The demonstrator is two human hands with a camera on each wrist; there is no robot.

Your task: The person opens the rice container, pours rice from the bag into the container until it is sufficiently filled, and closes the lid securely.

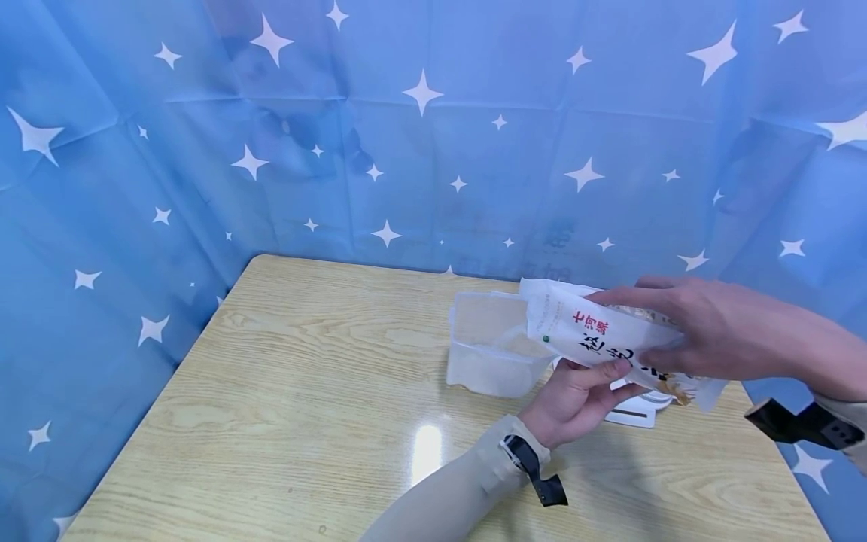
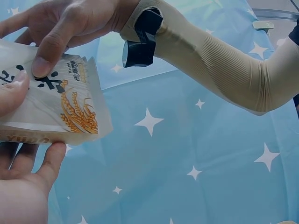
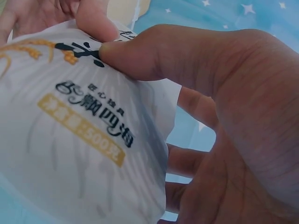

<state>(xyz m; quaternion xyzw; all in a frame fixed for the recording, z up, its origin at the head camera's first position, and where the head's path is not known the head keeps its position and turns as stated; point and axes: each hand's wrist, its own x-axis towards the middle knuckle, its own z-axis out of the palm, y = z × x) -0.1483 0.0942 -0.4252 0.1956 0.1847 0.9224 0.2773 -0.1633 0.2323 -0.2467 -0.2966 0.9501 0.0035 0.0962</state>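
Note:
Both hands hold a white printed bag of rice [image 1: 565, 327], tilted with its left end over the edge of a translucent plastic box [image 1: 491, 370]. From below, my left hand [image 1: 576, 399] grips the bag, thumb on the printed front and fingers underneath. My right hand [image 1: 711, 327] grips the bag's right part from above; in the right wrist view its thumb [image 3: 140, 53] presses the front and the other fingers go behind. Orange rice ears and dark lettering show on the bag [image 2: 37, 107] in the left wrist view. Whether the bag's left end is cut cannot be seen.
A flat white object [image 1: 630, 416] with a dark slot lies under the bag, mostly hidden. All of this stands toward the back right of a light wooden table [image 1: 305, 376]. A blue star-printed curtain [image 1: 379, 150] hangs behind the table and along its sides.

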